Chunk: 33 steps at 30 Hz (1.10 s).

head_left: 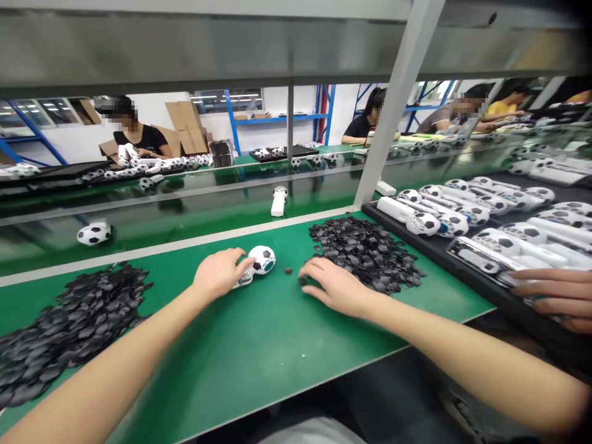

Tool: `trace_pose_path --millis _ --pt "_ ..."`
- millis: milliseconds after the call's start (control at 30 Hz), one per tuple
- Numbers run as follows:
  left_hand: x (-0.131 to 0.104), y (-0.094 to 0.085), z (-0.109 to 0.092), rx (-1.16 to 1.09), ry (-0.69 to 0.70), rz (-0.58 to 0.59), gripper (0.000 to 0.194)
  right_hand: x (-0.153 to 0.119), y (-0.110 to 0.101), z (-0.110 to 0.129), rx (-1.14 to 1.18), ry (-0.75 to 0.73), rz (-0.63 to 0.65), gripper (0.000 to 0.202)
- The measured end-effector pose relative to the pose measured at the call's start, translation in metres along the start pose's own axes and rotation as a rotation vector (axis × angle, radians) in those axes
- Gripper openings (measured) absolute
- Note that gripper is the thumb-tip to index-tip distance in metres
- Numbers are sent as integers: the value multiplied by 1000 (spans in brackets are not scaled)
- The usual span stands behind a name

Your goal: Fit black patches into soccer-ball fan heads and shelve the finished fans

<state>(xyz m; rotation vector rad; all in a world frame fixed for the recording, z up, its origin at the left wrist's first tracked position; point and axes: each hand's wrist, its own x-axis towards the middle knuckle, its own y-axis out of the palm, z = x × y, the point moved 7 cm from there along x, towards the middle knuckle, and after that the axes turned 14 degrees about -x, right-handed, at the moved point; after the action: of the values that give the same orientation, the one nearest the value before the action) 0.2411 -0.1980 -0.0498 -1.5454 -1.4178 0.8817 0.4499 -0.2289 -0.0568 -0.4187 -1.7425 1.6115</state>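
Observation:
My left hand is closed round the white handle of a device with a soccer-ball-patterned head. The head points right and shows a teal patch; fingers hide most of the handle. To its right, my right hand pinches a small black piece between thumb and fingertips, just above the green table. One loose black piece lies between the two hands. Beyond my right hand spreads a pile of flat black pieces.
Another black pile lies at left. A black tray of soccer-ball devices stands at right, where another person's hand reaches in. Ball devices sit on the belt behind. A metal post rises beside the tray; people work across the line.

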Motion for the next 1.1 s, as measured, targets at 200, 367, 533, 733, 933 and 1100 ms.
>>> trace_pose_path --millis 200,367,533,733,933,1100 --pt "23 -8 13 99 -105 -84 60 42 16 -3 -107 9 51 23" --pt "44 -6 15 57 -110 -33 64 52 37 -2 -155 -32 78 20" --pt "37 12 -7 -68 -17 123 62 53 41 -10 -31 42 64 15" --pt "30 31 -38 -64 94 90 83 51 35 -14 16 71 104 6" --pt "33 34 -38 -3 102 138 72 47 32 -16 84 61 128 18" --pt "33 34 -32 -27 42 200 69 44 20 -27 396 159 -25 14"
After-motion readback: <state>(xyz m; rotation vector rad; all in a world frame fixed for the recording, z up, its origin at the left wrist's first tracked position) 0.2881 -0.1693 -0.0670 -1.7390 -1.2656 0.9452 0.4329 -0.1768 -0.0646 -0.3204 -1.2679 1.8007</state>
